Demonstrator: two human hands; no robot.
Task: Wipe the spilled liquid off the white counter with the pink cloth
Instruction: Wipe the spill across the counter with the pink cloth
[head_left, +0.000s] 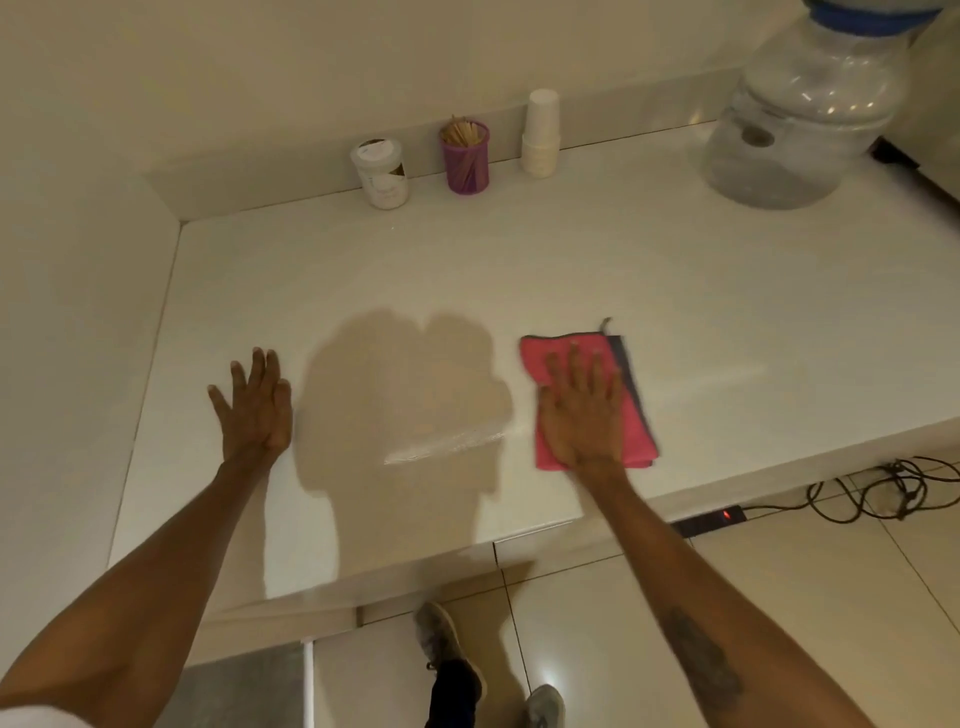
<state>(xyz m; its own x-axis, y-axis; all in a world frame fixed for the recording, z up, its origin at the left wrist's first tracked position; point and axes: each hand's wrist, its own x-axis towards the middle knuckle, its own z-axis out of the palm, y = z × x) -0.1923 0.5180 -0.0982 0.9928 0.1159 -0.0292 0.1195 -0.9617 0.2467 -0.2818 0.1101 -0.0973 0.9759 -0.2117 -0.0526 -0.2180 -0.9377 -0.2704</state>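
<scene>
The folded pink cloth (638, 431), with a dark blue layer along its right edge, lies flat on the white counter (571, 270). My right hand (582, 410) presses on it palm down with fingers spread. A thin wet streak of spilled liquid (441, 448) glistens just left of the cloth, inside my shadow. My left hand (254, 410) rests flat on the counter farther left, fingers apart, holding nothing.
Along the back wall stand a white tub (383, 174), a purple cup of wooden sticks (465, 156) and stacked white cups (541, 132). A large clear water jug (800, 119) sits at the back right. A power strip (711, 519) and cables lie on the floor.
</scene>
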